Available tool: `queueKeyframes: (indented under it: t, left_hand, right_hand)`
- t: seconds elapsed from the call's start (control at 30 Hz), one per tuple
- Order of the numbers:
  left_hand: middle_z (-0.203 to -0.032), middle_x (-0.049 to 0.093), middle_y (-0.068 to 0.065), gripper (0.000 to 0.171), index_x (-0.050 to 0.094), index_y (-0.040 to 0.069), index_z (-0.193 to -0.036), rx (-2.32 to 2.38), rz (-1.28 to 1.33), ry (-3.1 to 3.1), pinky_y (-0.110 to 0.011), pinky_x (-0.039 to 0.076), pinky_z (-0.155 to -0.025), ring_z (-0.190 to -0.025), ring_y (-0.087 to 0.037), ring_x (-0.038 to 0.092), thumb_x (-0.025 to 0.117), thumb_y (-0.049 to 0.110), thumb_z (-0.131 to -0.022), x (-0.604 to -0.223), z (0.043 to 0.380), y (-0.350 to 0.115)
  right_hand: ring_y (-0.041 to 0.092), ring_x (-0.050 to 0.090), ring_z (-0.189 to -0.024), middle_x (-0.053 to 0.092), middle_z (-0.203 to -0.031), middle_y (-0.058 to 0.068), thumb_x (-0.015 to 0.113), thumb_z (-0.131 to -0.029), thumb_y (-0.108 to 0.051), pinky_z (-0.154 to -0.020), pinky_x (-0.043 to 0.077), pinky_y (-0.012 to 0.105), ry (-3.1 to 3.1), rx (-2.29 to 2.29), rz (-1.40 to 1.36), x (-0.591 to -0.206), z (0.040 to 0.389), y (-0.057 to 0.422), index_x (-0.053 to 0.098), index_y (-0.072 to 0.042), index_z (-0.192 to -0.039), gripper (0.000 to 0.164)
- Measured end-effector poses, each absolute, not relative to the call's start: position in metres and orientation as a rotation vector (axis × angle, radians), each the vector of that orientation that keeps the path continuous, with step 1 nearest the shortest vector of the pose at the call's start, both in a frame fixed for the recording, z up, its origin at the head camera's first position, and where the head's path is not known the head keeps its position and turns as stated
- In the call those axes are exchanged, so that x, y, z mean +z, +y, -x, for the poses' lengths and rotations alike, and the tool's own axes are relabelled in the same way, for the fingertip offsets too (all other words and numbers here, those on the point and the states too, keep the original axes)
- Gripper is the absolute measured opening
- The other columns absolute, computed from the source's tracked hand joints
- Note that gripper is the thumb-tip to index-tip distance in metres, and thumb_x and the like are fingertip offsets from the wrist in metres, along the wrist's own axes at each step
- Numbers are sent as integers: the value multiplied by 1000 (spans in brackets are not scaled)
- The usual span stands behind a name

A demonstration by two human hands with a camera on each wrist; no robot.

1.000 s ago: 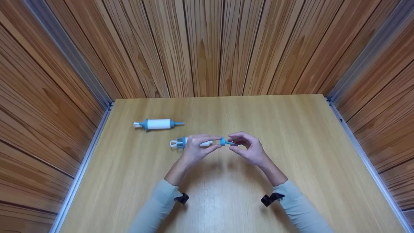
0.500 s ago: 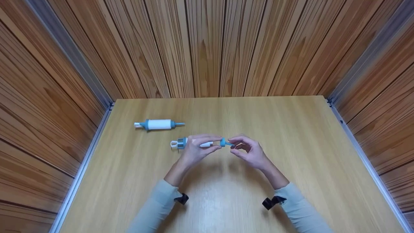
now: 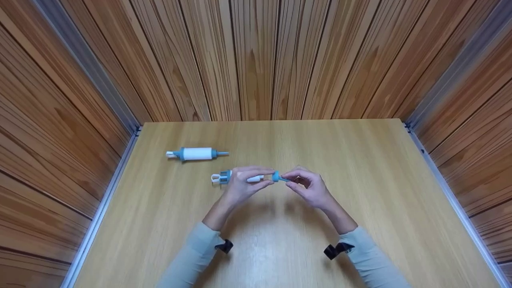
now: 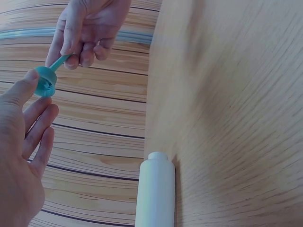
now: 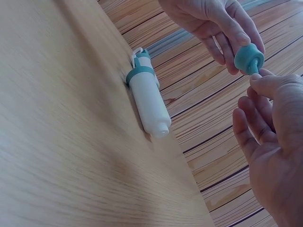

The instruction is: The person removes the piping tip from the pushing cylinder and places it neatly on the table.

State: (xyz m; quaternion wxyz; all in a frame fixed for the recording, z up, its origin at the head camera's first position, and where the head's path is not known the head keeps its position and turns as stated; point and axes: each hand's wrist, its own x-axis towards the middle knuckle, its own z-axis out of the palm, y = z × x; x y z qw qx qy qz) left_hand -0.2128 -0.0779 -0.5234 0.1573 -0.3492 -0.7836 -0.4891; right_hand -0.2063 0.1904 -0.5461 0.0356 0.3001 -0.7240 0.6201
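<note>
Between my hands, above the table, is a teal nozzle cap with a wide round base and a thin stem. My left hand pinches the base between thumb and fingertips; the hollow underside shows in the left wrist view. Thumb and index finger of my right hand pinch the stem. Under the left hand, partly hidden by it, a white bottle lies on its side on the table. A teal collar and a white loop are at its left end, and its bare narrow neck points right.
Farther back on the left lies a similar white bottle, with teal parts at both ends and a thin teal tip pointing right. Wood-plank walls enclose the table at the back and sides, with metal rails along the side edges.
My right thumb and index finger have drawn together on the stem, closer to the cap's base. The left hand and both bottles have stayed almost still.
</note>
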Motion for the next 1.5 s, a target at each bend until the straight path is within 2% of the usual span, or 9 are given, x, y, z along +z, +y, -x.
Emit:
queueKeyframes:
  t: [0.27,0.4,0.57,0.77,1.0,1.13,1.3,1.5]
  left_hand:
    - [-124,87,-11,30,86,8,-125,-1486,965,-2250,-42,69,-101,-116,-29,85,90,13,-96,-525,212,-77]
    - [-125,87,-11,30,86,7,-125,-1559,923,-2273,-38,69,-99,-117,-29,85,90,13,-96,-524,210,-76]
    - [-125,87,-10,30,86,8,-125,-1596,908,-2288,-32,67,-101,-117,-28,85,90,14,-96,-523,208,-75]
    - [-124,87,-9,31,86,9,-125,-1594,908,-2295,-38,67,-105,-117,-27,85,90,16,-96,-521,208,-75]
    - [-123,88,-8,29,86,9,-124,-1622,906,-2273,-42,67,-105,-116,-27,85,91,15,-96,-521,208,-73]
    - [-122,88,-9,28,86,8,-123,-1617,925,-2265,-39,67,-107,-116,-28,85,90,15,-96,-523,208,-73]
    - [-123,87,-9,29,86,7,-124,-1625,915,-2288,-41,66,-110,-117,-27,85,90,15,-96,-522,208,-72]
    - [-125,87,-9,31,85,8,-125,-1619,893,-2318,-43,65,-111,-119,-27,84,91,16,-96,-522,208,-73]
  right_hand:
    - [5,74,-105,77,-114,-12,71,-100,15,-94,64,18,-2179,1941,-915,-544,207,189,77,12,-119,20]
    - [5,74,-104,77,-113,-13,71,-100,15,-93,64,17,-2159,1944,-931,-542,207,187,77,13,-119,20]
    - [2,73,-103,77,-113,-10,70,-100,16,-93,64,17,-2155,1930,-949,-541,206,187,78,11,-119,21]
    - [2,72,-100,77,-111,-8,71,-100,16,-89,63,16,-2145,1921,-959,-539,207,185,79,11,-117,20]
    - [3,74,-101,79,-109,3,71,-99,17,-90,64,17,-2117,1919,-969,-538,207,184,80,11,-116,20]
    - [3,75,-103,79,-110,-2,71,-99,17,-92,65,17,-2101,1930,-955,-538,206,183,79,12,-114,18]
    - [2,75,-102,79,-111,-12,71,-98,18,-89,64,16,-2097,1949,-924,-538,205,181,78,14,-113,16]
    - [2,77,-103,79,-113,-15,72,-98,17,-91,64,17,-2133,1945,-886,-537,203,180,76,14,-115,18]
